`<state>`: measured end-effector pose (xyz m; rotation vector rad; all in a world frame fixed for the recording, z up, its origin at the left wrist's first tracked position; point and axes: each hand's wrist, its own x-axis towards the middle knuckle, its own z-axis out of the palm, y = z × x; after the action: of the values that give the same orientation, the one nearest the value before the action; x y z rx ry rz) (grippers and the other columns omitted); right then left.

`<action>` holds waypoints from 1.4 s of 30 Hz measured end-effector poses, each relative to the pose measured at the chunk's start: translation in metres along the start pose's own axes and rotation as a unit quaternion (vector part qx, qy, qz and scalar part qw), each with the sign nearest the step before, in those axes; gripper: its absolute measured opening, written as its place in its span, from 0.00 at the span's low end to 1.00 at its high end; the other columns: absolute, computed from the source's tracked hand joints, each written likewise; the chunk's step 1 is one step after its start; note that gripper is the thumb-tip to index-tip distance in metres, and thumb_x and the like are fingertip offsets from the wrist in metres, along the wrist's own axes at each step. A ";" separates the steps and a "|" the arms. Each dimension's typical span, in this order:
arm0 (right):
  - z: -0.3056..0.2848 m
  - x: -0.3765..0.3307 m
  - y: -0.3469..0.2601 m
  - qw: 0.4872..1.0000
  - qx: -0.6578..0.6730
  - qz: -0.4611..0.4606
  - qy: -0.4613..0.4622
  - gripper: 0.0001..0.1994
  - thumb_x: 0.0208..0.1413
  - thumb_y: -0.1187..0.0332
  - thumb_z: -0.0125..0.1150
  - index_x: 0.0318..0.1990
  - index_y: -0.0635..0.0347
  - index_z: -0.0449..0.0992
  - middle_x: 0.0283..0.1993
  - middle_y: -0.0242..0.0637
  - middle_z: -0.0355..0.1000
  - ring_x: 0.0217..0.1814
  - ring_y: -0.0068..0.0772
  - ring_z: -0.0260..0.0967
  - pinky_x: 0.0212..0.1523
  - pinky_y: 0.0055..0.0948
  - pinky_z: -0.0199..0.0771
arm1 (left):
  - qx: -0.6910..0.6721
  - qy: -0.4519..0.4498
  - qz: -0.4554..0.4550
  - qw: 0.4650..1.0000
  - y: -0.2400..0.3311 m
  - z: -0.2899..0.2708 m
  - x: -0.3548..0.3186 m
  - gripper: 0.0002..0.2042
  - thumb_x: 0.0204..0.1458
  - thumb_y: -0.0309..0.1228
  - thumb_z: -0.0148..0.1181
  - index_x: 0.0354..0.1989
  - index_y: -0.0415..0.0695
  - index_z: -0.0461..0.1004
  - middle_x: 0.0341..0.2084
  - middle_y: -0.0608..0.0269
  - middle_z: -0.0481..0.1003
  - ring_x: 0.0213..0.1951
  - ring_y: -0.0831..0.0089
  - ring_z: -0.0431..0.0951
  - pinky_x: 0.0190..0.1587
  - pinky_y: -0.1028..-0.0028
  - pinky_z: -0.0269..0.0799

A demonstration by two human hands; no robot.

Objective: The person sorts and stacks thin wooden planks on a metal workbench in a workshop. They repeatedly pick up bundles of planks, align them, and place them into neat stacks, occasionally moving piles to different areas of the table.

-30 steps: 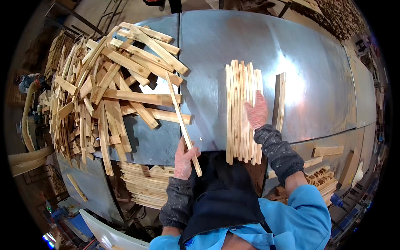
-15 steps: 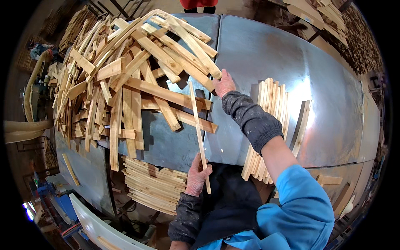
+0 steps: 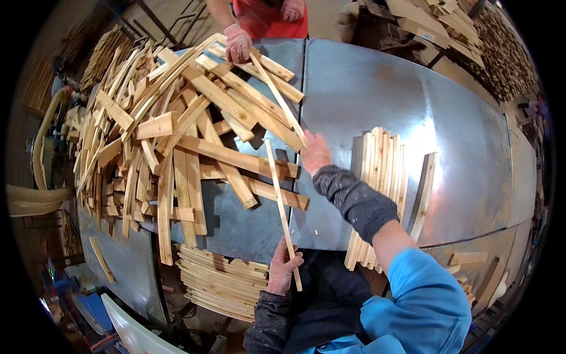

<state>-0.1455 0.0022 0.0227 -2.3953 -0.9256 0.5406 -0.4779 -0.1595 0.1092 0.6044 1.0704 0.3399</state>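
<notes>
Your left hand (image 3: 283, 268) grips one thin slat (image 3: 280, 206), right hand (image 3: 315, 153) clamps another slat (image 3: 277, 97) mid-frame—lift it clear of the loose pile (image 3: 171, 135).

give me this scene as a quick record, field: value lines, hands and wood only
left hand: grips the near end of a thin wooden strip
right hand: reaches to a long strip at the edge of the loose wood pile
aligned stack: strips laid side by side, right of the arm
surface: grey metal table
other person: gloved hand on the pile's far side
</notes>
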 end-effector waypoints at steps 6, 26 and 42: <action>0.004 -0.093 0.061 0.996 0.075 -0.036 0.036 0.31 0.61 0.74 0.61 0.75 0.60 0.69 0.67 0.54 0.72 0.66 0.62 0.72 0.66 0.49 0.76 | 0.005 -0.009 -0.004 1.000 0.001 0.010 -0.002 0.39 0.61 0.18 0.64 0.82 0.48 0.60 0.55 0.62 0.73 0.52 0.68 0.80 0.55 0.66 0.84; -0.078 -0.307 0.089 0.989 0.134 -0.010 -0.058 0.34 0.64 0.63 0.64 0.77 0.63 0.65 0.71 0.57 0.70 0.71 0.64 0.69 0.71 0.51 0.72 | 0.007 -0.040 0.037 0.999 -0.009 0.077 -0.001 0.38 0.63 0.20 0.61 0.82 0.46 0.57 0.56 0.60 0.69 0.53 0.64 0.78 0.56 0.61 0.81; -0.121 -0.364 0.083 0.863 0.397 -0.035 -0.309 0.27 0.69 0.70 0.60 0.74 0.65 0.65 0.67 0.44 0.71 0.69 0.34 0.70 0.70 0.36 0.72 | -0.048 -0.066 0.143 0.986 -0.049 0.084 -0.010 0.42 0.55 0.23 0.70 0.80 0.41 0.61 0.54 0.59 0.76 0.53 0.65 0.78 0.59 0.65 0.77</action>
<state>-0.2907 -0.3451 0.1336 -1.4360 -0.7961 1.3981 -0.4083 -0.2286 0.1146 0.6853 0.8350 0.5891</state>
